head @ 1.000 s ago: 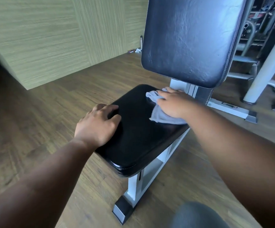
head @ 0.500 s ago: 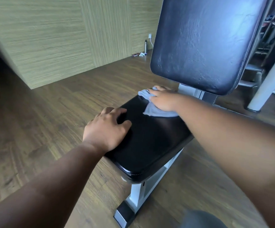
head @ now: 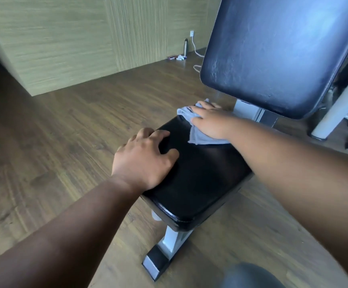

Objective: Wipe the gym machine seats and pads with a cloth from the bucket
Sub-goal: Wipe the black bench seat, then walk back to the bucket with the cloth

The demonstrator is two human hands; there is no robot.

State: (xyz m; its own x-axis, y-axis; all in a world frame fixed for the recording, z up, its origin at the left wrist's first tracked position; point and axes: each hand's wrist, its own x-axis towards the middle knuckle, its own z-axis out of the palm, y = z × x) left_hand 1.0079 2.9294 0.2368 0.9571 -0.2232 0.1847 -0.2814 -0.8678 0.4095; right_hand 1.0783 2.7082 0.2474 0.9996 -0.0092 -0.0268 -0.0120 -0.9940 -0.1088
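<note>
Grey, limp cotton cloth (head: 198, 135) bunches under a right hand (head: 209, 121), fingers flat, at the black vinyl seat's (head: 200, 179) twelve o'clock; left hand (head: 144, 161), fingers spread, braces at nine.

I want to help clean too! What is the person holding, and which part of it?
The right hand presses flat on the middle of the grey cloth; the left hand only rests on the seat.
</note>
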